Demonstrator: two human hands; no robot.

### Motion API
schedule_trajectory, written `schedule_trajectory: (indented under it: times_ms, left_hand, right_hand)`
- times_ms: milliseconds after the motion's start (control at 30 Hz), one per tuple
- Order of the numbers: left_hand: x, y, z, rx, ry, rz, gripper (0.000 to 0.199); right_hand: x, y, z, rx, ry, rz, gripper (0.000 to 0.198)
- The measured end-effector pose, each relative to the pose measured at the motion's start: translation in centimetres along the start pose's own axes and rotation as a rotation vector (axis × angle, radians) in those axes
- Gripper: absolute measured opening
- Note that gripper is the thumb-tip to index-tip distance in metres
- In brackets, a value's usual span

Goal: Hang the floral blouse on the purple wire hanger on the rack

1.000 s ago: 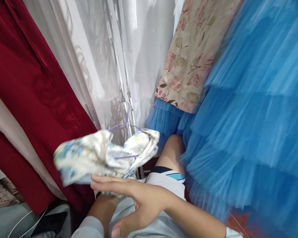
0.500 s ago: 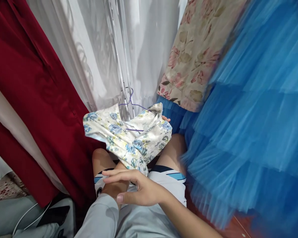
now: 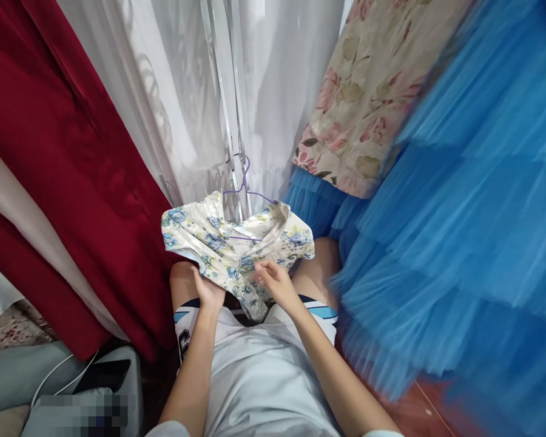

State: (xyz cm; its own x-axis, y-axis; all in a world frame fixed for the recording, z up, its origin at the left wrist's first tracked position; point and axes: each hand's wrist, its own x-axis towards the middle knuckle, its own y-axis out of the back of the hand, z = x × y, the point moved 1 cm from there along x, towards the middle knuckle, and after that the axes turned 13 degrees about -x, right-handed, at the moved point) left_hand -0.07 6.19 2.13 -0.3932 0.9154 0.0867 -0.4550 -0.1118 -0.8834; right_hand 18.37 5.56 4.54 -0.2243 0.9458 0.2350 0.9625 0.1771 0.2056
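Observation:
A cream blouse (image 3: 218, 240) with blue flowers and short sleeves hangs on a purple wire hanger (image 3: 244, 182) in front of me, above my knees. Its neckline is open, and the hanger's lower bar shows through it. My left hand (image 3: 210, 292) is at the lower left edge of the blouse, thumb up beside the cloth, with its fingers partly hidden by the fabric. At the front of the blouse, right of its middle, my right hand (image 3: 275, 282) has its fingers curled and pinched against the cloth; the fingertips are slightly blurred.
Behind the hanger stand metal rails (image 3: 230, 91) before white drapes (image 3: 282, 79). Red cloth (image 3: 86, 182) hangs at left; a pink-flowered garment (image 3: 346, 115) and blue tulle (image 3: 464, 243) hang at right. A dark phone (image 3: 102, 375) and white cable lie at lower left.
My left hand has drawn back from under the blouse to its lower left edge. My right hand, earlier spread over my left forearm, has moved forward to the blouse front and curled.

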Motion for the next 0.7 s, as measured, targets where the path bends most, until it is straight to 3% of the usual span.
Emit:
schedule_trajectory:
  times_ms: [100, 200, 333, 400, 500, 567, 600, 700]
  left_hand:
    - [-0.9, 1.3, -0.6, 0.115, -0.065, 0.007, 0.066]
    - [-1.4, 1.9, -1.8, 0.342, -0.129, -0.032, 0.063]
    - [-1.8, 2.3, -2.3, 0.509, -0.169, -0.061, 0.053]
    - [-2.2, 2.5, -1.6, 0.610, -0.307, 0.040, 0.053]
    - [-3.4, 2.2, -0.2, 0.799, -0.732, 0.161, 0.060]
    - [-4.3, 1.2, 0.0, 0.932, -0.945, 0.045, 0.062]
    - [-4.7, 0.7, -0.1, 1.000, -0.977, -0.062, 0.060]
    - [-5.3, -0.8, -1.3, 1.134, -0.814, -0.355, 0.043]
  right_hand:
    - [1.5, -1.7, 0.6, -0.207, 0.020, -0.005, 0.030]
    - [2.4, -2.8, 0.6, -0.408, 0.027, 0.098, 0.024]
    - [2.4, -2.3, 0.3, -0.396, 0.058, 0.126, 0.020]
    - [2.0, -1.6, 0.1, -0.253, 0.034, 0.092, 0.019]
    - [1.2, -0.7, -0.7, 0.018, -0.075, 0.047, 0.023]
    - [0.6, -0.5, -1.3, 0.148, -0.151, 0.010, 0.023]
    - [0.4, -0.5, -1.6, 0.189, -0.179, -0.019, 0.021]
    - [-0.3, -1.1, -2.3, 0.243, -0.212, -0.111, 0.018]
